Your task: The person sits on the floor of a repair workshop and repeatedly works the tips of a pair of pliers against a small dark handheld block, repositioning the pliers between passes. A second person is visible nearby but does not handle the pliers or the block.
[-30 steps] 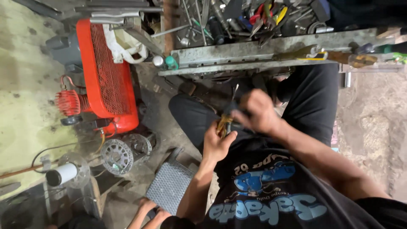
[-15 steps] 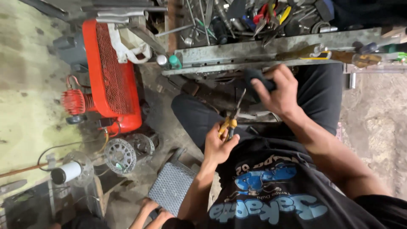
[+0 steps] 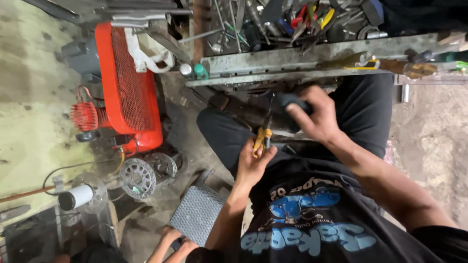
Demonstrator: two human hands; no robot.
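Gripping a yellow-handled screwdriver (image 3: 262, 139) in a clenched left hand (image 3: 253, 163) over the lap, the person wraps the right hand (image 3: 317, 117) around a dark part (image 3: 287, 104), which looks heavy, stiff, and best held round its body.

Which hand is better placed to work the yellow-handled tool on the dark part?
Left, probably. The left hand grips the yellow-handled tool, and its thin shaft reaches up beside the dark part, which the right hand holds.

Right hand (image 3: 317, 117) higher now, on the dark part (image 3: 287, 104).
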